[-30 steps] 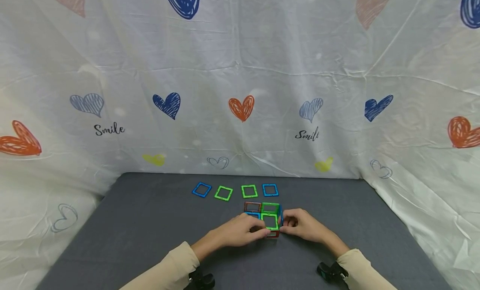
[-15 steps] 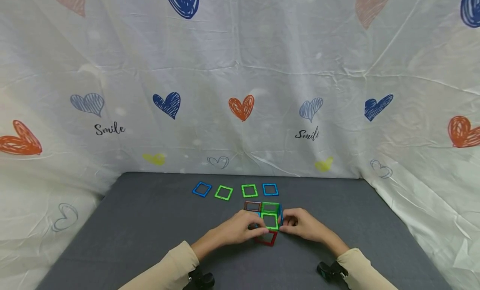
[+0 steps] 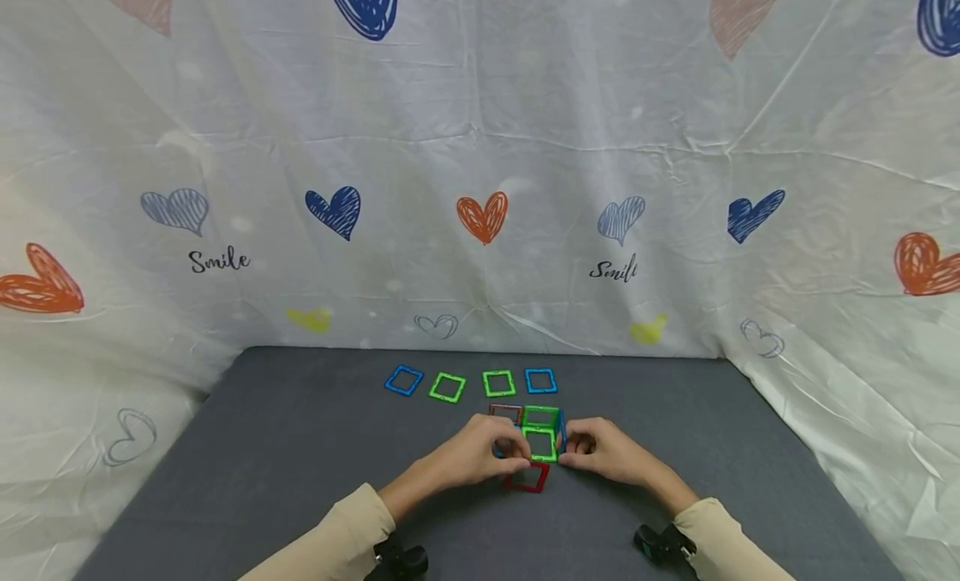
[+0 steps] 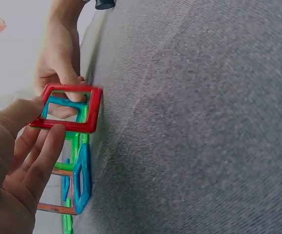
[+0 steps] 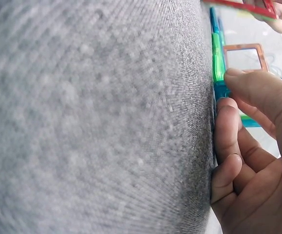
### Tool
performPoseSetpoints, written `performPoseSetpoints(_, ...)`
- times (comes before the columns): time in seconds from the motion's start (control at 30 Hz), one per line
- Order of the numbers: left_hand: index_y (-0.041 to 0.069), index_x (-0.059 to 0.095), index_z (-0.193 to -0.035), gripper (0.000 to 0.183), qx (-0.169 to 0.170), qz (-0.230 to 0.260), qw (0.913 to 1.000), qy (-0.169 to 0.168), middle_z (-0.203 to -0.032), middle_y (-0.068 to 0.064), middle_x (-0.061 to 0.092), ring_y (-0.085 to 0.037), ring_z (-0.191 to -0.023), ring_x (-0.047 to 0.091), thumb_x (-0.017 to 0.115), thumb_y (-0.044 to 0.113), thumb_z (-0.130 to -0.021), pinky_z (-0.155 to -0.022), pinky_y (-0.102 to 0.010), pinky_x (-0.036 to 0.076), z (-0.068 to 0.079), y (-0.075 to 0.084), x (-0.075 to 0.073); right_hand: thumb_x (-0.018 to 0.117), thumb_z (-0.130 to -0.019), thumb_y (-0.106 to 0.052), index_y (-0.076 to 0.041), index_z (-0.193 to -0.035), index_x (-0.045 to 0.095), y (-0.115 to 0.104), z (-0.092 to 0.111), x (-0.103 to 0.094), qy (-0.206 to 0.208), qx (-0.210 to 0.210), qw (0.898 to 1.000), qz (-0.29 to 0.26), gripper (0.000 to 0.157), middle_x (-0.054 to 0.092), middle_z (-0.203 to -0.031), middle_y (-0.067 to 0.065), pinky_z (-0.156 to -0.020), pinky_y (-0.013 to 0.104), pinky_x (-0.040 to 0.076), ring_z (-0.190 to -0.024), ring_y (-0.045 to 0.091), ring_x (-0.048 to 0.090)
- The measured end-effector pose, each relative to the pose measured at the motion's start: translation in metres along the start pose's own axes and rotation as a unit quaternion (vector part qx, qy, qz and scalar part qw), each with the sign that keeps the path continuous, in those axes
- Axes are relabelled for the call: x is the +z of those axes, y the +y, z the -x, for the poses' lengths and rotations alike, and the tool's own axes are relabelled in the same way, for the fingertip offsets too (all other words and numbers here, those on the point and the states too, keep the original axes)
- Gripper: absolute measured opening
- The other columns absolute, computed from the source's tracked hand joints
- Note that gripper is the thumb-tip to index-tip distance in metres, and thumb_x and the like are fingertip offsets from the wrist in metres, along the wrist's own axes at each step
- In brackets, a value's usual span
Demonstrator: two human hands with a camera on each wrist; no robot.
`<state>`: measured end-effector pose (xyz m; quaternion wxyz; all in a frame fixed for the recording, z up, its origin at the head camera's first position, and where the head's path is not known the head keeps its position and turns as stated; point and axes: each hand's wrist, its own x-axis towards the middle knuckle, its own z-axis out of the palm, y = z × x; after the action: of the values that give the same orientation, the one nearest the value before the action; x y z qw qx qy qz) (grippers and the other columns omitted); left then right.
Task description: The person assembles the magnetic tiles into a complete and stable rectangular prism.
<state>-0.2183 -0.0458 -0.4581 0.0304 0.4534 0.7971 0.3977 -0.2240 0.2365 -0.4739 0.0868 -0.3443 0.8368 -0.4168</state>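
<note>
My left hand [image 3: 476, 452] pinches a red square magnetic tile [image 4: 96, 109] between thumb and fingers. In the head view that red tile [image 3: 545, 478] is tilted just in front of a small joined structure, apart from it. A green tile [image 3: 540, 458] lies at the structure's front, with another green tile [image 3: 541, 408] upright behind it. Partly behind the left hand stands an orange-brown tile [image 3: 506, 408]. On the structure's right side my right hand [image 3: 611, 452] pinches an upright blue tile [image 3: 562, 431], whose edge [image 5: 220, 88] shows under the thumb in the right wrist view.
Behind the structure lie loose tiles in a row: a blue one [image 3: 391, 387], a green one [image 3: 433, 386], another green one [image 3: 498, 394] and another blue one [image 3: 542, 391]. The grey tabletop [image 3: 300, 448] ends at a heart-printed cloth [image 3: 405, 272].
My left hand has drawn the red tile away from the structure's front, toward me and slightly left, and tilted it. The right hand keeps its place at the blue tile.
</note>
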Motion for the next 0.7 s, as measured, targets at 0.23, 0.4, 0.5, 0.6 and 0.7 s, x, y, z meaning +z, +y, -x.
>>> performPoseSetpoints(0.23,0.018,0.076,-0.097,0.012,0.001,0.007,0.9999,0.013,-0.089,0.015,0.062,0.003,-0.080,0.060,0.077,0.006,-0.092,-0.066,-0.017,0.052,-0.0007,-0.0003,-0.0017,0.077,-0.094,-0.017,-0.016,-0.091,0.068,0.0000,-0.0002,0.0002,0.001,0.001,1.000,-0.011,0.009,0.062,-0.076,-0.003,-0.057,0.025,0.047,-0.064,0.011,0.057)
performPoseSetpoints(0.4,0.017,0.077,-0.098,0.012,-0.001,0.010,0.9999,0.013,-0.091,0.015,0.064,0.004,-0.081,0.061,0.078,0.007,-0.091,-0.067,-0.017,0.052,-0.0029,-0.0005,0.0006,0.077,-0.094,-0.016,-0.017,-0.091,0.068,-0.0004,-0.0003,-0.0001,0.001,0.001,1.000,-0.013,0.009,0.062,-0.076,-0.003,-0.057,0.025,0.047,-0.064,0.011,0.057)
performPoseSetpoints(0.5,0.017,0.077,-0.099,0.012,-0.005,0.014,0.9997,0.017,-0.092,0.014,0.065,0.004,-0.081,0.061,0.077,0.008,-0.092,-0.067,-0.017,0.052,-0.0043,-0.0010,0.0023,0.077,-0.093,-0.017,-0.016,-0.091,0.069,-0.0004,-0.0003,-0.0001,0.000,0.002,1.000,-0.015,0.009,0.062,-0.075,-0.003,-0.057,0.025,0.047,-0.064,0.011,0.056)
performPoseSetpoints(0.6,0.017,0.077,-0.099,0.011,-0.008,0.019,0.9995,0.024,-0.091,0.014,0.065,0.003,-0.080,0.061,0.077,0.008,-0.093,-0.066,-0.018,0.053,-0.0061,-0.0023,0.0040,0.078,-0.093,-0.018,-0.016,-0.091,0.069,-0.0003,-0.0002,0.0000,0.000,0.003,1.000,-0.016,0.010,0.062,-0.075,-0.003,-0.057,0.025,0.047,-0.064,0.011,0.056)
performPoseSetpoints(0.7,0.017,0.077,-0.098,0.010,-0.011,0.025,0.9992,0.031,-0.090,0.013,0.065,0.003,-0.080,0.062,0.077,0.009,-0.093,-0.065,-0.018,0.053,-0.0082,-0.0042,0.0062,0.078,-0.093,-0.016,-0.015,-0.090,0.069,-0.0001,-0.0001,-0.0003,0.002,0.001,1.000,-0.016,0.010,0.061,-0.075,-0.003,-0.057,0.025,0.048,-0.064,0.011,0.056)
